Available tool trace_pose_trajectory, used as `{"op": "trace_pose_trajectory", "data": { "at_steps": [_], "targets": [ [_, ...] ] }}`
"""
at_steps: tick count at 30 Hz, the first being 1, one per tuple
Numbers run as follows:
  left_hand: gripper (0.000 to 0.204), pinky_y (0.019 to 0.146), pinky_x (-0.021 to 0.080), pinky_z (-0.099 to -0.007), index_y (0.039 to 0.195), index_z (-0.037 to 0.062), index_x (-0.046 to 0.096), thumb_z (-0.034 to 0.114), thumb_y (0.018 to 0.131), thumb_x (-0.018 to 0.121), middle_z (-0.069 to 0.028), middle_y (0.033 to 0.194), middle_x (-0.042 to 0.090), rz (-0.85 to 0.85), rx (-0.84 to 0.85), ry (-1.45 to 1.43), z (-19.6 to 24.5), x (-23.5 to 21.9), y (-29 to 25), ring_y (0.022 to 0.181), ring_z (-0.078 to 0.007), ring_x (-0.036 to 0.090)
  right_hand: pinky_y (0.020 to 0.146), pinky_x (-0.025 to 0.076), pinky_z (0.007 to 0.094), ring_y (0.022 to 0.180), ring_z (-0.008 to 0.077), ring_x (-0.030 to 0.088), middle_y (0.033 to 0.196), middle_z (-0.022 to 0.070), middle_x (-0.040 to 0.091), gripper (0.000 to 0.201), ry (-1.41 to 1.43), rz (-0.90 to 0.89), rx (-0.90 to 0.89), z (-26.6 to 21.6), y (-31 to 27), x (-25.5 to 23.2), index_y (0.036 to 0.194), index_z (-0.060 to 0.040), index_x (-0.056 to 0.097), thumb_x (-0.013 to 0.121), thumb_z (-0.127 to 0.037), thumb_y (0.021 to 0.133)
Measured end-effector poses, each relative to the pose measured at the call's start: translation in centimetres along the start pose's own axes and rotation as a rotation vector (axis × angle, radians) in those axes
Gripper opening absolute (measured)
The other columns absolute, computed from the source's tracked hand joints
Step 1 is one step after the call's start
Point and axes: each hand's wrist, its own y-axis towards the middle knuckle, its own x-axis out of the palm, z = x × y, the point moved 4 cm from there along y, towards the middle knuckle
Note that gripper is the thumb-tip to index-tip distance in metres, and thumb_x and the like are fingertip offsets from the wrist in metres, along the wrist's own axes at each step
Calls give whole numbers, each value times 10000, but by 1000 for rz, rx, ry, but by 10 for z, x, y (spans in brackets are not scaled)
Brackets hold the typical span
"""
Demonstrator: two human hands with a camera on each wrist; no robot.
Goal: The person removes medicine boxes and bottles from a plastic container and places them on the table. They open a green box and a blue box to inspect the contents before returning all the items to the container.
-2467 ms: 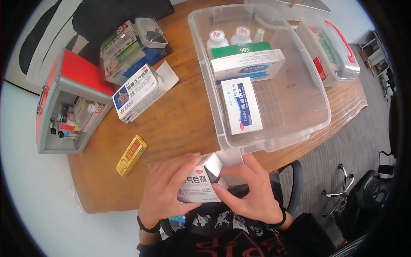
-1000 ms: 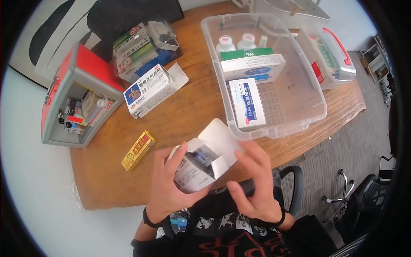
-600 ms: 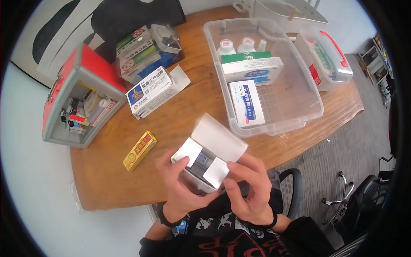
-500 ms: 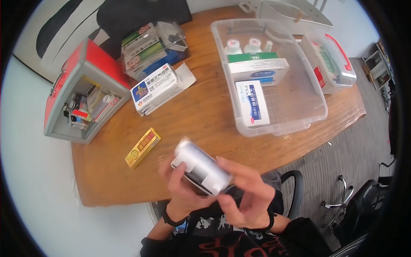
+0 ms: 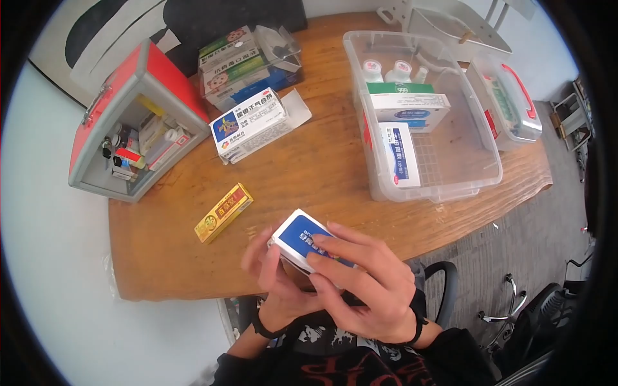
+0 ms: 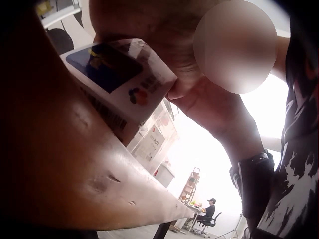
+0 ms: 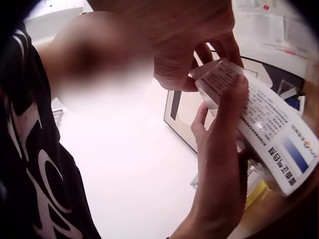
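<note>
A white medicine carton with a blue panel is held in both hands over the table's front edge. The left hand grips its left side, thumb along the near face. Across the blue end lie the fingers of the right hand, its thumb at the near edge. The left wrist view shows the carton with its blue picture and coloured logo; in the right wrist view the carton's printed side faces the camera, the left thumb pressed on it. The carton's contents are hidden.
On the table lie a yellow box and another white carton with its flap out. A red-grey case stands left, a clear bin with boxes and bottles right, a lidded box beyond it.
The carton's open top with its raised flap was facing up; now a blue panel shows there. The right fingers have moved onto that panel. The head view has shifted, moving the table items rightward.
</note>
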Motion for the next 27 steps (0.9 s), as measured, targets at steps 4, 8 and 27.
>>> {"op": "trace_pose_trajectory", "data": {
  "at_steps": [4, 8, 27],
  "targets": [
    [952, 1055, 613, -495, 1553, 69, 300, 426, 906, 901, -252, 1533, 325, 10, -54, 6, 4, -2, 0, 1347, -405, 588, 834, 669, 378, 1133, 343, 775, 1227, 93, 774, 325, -29, -32, -35, -4, -1, 3, 1154, -118, 845, 892, -102, 833],
    [817, 1065, 608, -506, 1494, 105, 333, 365, 941, 875, -235, 1524, 345, 44, -42, -23, 1, -3, -4, 1355, -414, 581, 827, 664, 369, 1102, 332, 772, 1316, 131, 734, 341, -40, -104, -22, -12, -2, 2, 1179, -130, 829, 871, -118, 840],
    [701, 1240, 373, -559, 1630, -11, 264, 430, 1132, 486, -258, 1639, 350, 80, -593, -440, -21, -32, -72, 1459, -391, 468, 1026, 595, 372, 1224, 288, 740, 1354, 251, 729, 356, 498, 357, 632, 40, -63, -39, 1229, 14, 739, 879, 2, 901]
  ]
}}
